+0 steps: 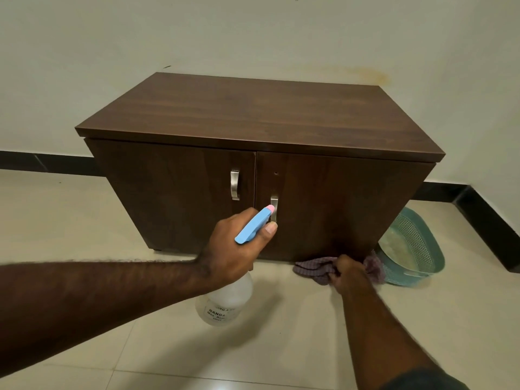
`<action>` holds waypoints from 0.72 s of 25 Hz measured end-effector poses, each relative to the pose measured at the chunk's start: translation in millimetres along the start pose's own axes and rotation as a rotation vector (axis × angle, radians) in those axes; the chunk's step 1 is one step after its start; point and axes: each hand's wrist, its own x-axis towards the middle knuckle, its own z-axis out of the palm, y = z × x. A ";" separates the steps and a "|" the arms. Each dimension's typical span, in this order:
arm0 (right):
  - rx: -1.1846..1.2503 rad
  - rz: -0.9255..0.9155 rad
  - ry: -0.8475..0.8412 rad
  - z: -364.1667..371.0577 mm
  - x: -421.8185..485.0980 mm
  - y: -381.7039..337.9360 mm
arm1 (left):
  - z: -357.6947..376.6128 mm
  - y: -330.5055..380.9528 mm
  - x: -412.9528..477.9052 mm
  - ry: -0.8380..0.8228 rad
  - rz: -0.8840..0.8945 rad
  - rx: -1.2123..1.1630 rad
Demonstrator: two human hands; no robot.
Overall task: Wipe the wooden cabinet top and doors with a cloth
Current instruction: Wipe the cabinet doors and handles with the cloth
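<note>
A dark wooden cabinet (253,116) stands against the wall, its two doors closed, each with a metal handle. My left hand (233,249) grips a clear spray bottle (225,302) by its blue trigger head, nozzle pointing at the right door (337,204) near its handle. My right hand (347,274) is closed on a purple checked cloth (312,270) that lies bunched on the floor at the foot of the right door.
A teal plastic basket (416,249) lies tipped on the floor beside the cabinet's right corner. Pale floor tiles (281,347) spread in front. A black skirting (478,209) runs along the wall on both sides.
</note>
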 end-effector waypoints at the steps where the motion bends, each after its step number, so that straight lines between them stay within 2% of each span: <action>1: -0.007 0.027 -0.041 7.7 -1.3 8.4 | -0.5 -0.3 -0.4 0.002 -0.001 0.012; 4: -0.082 0.087 -0.234 43.4 -25.8 33.0 | -5.0 -1.4 -3.0 0.005 -0.021 0.042; 7: -0.143 0.071 -0.471 92.2 -67.6 58.5 | -16.0 -3.4 -5.7 0.024 -0.041 0.059; 14: -0.130 -0.012 -0.891 176.3 -143.9 97.6 | -60.8 -23.7 -17.3 0.116 -0.094 0.080; 18: -0.134 0.025 -0.948 193.8 -171.3 88.4 | -73.2 -31.4 -14.0 0.154 -0.114 0.062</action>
